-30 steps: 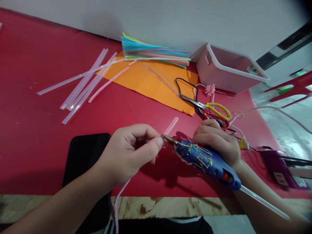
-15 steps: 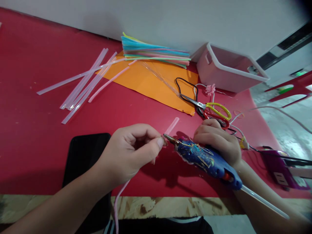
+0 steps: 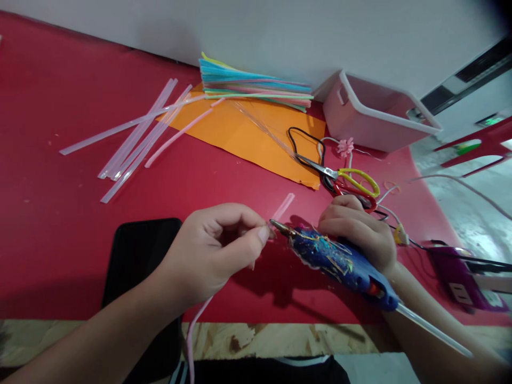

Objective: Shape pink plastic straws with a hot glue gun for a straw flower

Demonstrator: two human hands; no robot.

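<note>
My right hand (image 3: 358,232) is wrapped round a blue glue gun (image 3: 344,266) smeared with dried glue strands, a clear glue stick (image 3: 434,329) jutting from its rear. The gun's metal nozzle (image 3: 282,228) points left and meets the fingertips of my left hand (image 3: 224,245). Thumb and forefinger of that hand are pinched on a pink pipe cleaner (image 3: 192,333), whose tail hangs down past the table's front edge. Its pinched end is mostly hidden by the fingers. Just beyond the nozzle, a short translucent piece (image 3: 285,207) lies on the red table (image 3: 60,240).
A black phone (image 3: 140,256) lies under my left forearm. Farther back are glue sticks (image 3: 136,133), an orange sheet (image 3: 240,133), colourful pipe cleaners (image 3: 256,85), scissors (image 3: 328,172) and a pink bin (image 3: 372,120). Cables run to a purple power strip (image 3: 460,277) at right.
The glue gun and its nozzle have shifted very slightly to the right. My left hand has stayed in place with its pinch unchanged.
</note>
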